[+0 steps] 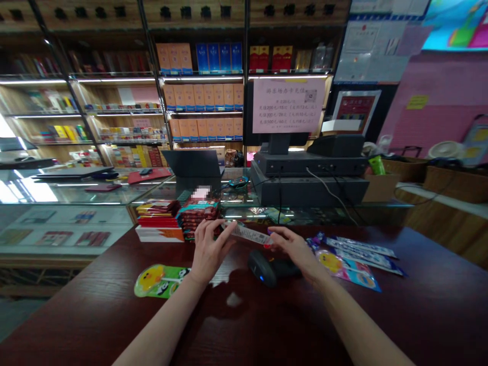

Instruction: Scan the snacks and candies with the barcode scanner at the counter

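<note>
A narrow printed packet (249, 234), pale with small text and a barcode, is held up above the dark counter. My left hand (213, 241) pinches its left end between thumb and fingers. At the packet's right end, my right hand (292, 247) has its fingertips closed on it, close to a bit of red and purple. Under the packet a black barcode scanner (263, 268) with a blue light lies on the counter. Left of my left hand is a green card pack with a yellow duck (158, 280). Beside my right forearm lies another duck-printed pack (351, 267).
Several long blue-white packets (366, 251) lie at the right. Behind my left hand stand stacked red snack packs (198, 217) and a box of packets (158, 233). A cash register unit (305, 185) and a glass display case (64, 223) stand beyond the brown counter (290, 325).
</note>
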`<state>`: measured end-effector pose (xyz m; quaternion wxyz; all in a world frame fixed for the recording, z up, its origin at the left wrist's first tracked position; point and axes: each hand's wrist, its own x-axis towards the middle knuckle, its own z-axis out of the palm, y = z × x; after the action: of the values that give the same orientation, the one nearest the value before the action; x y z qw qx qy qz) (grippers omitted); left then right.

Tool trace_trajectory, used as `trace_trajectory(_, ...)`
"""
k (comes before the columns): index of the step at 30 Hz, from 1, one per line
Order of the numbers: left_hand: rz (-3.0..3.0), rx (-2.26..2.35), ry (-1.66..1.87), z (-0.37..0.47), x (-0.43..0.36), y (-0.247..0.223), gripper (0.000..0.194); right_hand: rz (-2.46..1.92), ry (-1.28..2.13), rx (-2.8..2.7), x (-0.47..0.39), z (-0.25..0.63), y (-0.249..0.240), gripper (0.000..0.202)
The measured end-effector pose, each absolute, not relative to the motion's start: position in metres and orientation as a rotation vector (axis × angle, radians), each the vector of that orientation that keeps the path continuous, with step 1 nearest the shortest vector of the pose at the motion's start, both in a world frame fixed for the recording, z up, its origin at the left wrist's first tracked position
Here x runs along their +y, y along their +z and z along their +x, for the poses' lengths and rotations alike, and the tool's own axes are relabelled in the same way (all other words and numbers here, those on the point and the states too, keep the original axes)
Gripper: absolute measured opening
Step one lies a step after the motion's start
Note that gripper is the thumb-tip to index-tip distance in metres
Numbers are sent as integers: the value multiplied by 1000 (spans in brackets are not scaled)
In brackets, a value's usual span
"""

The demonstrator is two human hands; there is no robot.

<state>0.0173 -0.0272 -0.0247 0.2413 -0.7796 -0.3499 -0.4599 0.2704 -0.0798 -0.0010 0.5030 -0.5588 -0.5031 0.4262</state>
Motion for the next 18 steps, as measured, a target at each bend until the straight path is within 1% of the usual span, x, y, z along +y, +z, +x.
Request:
trace_trajectory(5,-2174,-983,-1349,16,-25,-27,56,-1332,916,-1206,-75,264,-6,59)
trace_trajectory(8,-2271,-1026,-1524,16,-25,-26,59,-1306,847,-1256,-75,263,-5,62)
trace_trajectory(10,-2398,-1116,-1722,16,-25,-24,57,-1317,731,-1325,-76,263,-5,61)
trace_trajectory(13,-2585,-1308,-2113,13,-24,-20,57,-1374,411,-1495,-78,259,-2,59)
trace_trajectory(16,-2607,-1503,-2480,5,-22,-16,61,-1362,59,-1653,-79,252,2,56)
trace_trajectory(18,-2547,-1641,-2690,-3,-23,-14,65,-1319,-101,-1740,-79,244,6,54)
